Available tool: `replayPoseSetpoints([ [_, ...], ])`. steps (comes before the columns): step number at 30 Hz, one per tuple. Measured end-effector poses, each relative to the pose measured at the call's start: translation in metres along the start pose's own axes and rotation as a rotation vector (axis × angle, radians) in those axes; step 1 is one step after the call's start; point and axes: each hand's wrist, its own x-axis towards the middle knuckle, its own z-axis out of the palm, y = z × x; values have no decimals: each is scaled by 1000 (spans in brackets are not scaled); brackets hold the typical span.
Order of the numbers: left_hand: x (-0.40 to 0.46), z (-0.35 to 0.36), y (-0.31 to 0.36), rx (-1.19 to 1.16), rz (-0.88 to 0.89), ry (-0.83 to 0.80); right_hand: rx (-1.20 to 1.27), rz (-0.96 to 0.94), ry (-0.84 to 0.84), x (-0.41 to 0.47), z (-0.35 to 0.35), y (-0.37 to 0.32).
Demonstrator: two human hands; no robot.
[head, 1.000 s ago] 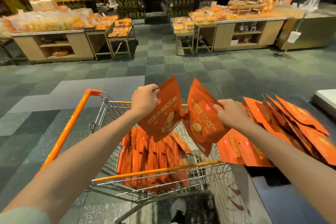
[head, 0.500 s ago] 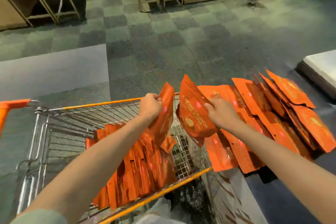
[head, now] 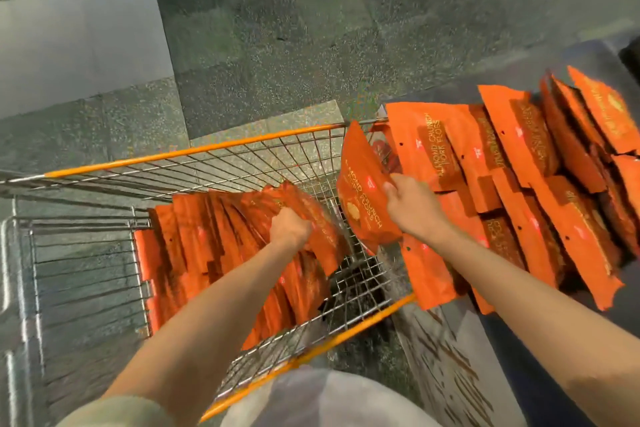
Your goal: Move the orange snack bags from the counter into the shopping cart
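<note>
A wire shopping cart with orange rim stands below me. Several orange snack bags stand in a row inside it. My left hand is down in the cart, shut on one orange bag at the right end of that row. Over the cart's right side, my right hand grips another orange bag, labelled almond crunch pork floss. To the right, a pile of several orange bags lies on the dark counter, some overhanging its edge.
Grey-green tiled floor stretches beyond the cart. The cart's folding rear section is at the left. The counter's patterned side panel stands close against the cart's right side.
The view has tilted downward. My left hand has lowered its bag into the cart against the row. My right hand has carried its bag a little lower over the cart's right side.
</note>
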Motion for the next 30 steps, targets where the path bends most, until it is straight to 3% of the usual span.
replayPoseSetpoints([
  [7, 14, 28, -25, 158, -49, -183, -30, 78, -120, 25, 63, 10],
  [13, 26, 37, -46, 85, -127, -329, -60, 100, -166, 40, 105, 18],
  [18, 32, 35, -56, 38, -143, -315, -144, -23, -52, 53, 128, 13],
  [21, 30, 40, -64, 40, -126, -305, -74, -22, -44, 54, 149, 11],
  [30, 32, 45, -86, -38, -152, -313, 65, 54, -288, 67, 182, -6],
])
